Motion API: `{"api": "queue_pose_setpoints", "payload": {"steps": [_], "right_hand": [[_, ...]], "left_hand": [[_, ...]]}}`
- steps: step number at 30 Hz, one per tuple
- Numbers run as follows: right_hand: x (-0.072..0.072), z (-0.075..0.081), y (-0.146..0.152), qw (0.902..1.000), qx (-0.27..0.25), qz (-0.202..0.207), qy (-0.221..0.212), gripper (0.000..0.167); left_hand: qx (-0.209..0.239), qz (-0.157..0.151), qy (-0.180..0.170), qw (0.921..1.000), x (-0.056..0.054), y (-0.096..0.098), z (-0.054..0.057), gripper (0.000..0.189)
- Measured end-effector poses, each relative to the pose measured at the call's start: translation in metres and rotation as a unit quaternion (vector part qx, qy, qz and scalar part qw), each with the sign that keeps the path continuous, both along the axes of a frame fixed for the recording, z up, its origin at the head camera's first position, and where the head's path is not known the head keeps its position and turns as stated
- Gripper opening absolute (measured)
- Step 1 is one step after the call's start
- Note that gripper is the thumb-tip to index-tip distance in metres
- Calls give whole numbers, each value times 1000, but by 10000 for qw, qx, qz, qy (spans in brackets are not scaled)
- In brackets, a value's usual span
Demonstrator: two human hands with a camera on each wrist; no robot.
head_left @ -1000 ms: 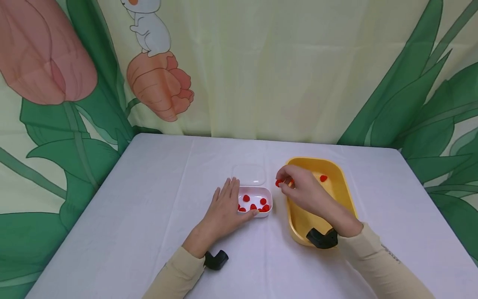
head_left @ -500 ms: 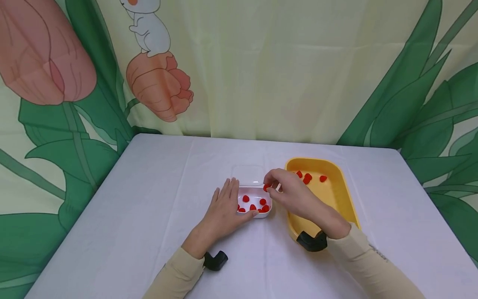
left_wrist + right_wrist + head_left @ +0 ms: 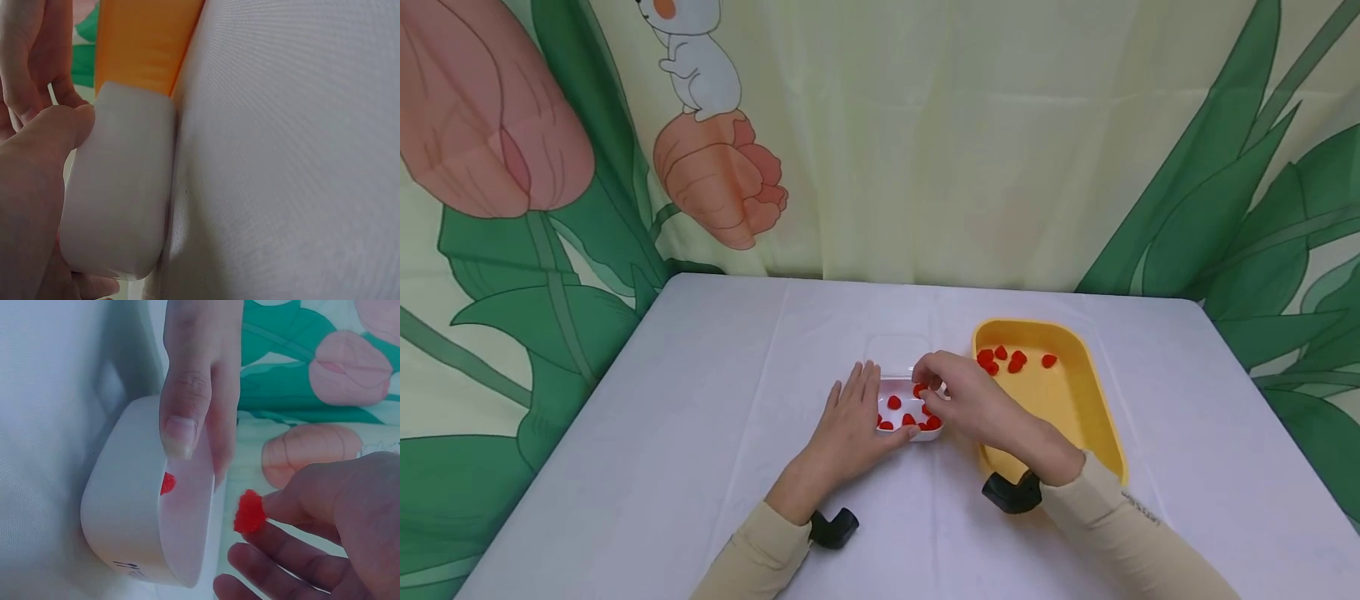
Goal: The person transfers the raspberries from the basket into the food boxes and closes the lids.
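The left hand (image 3: pixel 847 418), fingers straight, is steadying the white box (image 3: pixel 917 436) on the desk (image 3: pixel 737 400), several red pieces (image 3: pixel 894 402) already lying inside, while the right hand (image 3: pixel 970 393) is pinching another piece (image 3: pixel 250 512) above it, leftover pieces (image 3: pixel 1016 365) occupying the yellow tray (image 3: pixel 1052 404).

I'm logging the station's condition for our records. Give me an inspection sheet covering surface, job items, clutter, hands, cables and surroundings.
Surface: white cloth on the table, with faint creases.
Job items: white box holding several red pieces; yellow tray to its right, more red pieces near its far end; clear panel, perhaps a lid, behind the box.
Clutter: nothing seen.
Left hand: rests against the white box, fingers straight.
Right hand: pinches one red piece above the white box.
Wrists: black device on each.
Cables: nothing seen.
Surroundings: printed curtain behind the table.
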State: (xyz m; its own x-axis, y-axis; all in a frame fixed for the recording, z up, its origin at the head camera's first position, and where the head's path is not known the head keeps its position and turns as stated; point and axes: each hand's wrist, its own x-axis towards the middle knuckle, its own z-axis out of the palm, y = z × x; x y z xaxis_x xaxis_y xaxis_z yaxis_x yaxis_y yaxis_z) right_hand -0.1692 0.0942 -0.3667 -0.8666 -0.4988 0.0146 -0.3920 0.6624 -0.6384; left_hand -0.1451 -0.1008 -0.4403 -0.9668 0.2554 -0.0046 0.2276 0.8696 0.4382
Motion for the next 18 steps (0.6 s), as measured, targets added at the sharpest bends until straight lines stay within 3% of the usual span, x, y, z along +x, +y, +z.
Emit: {"api": "queue_pose_setpoints", "payload": {"steps": [18], "right_hand": [[-1, 8, 13, 9997, 1, -227, 92, 21]], "left_hand": [[-62, 13, 69, 10000, 1, 0, 0, 104]]}}
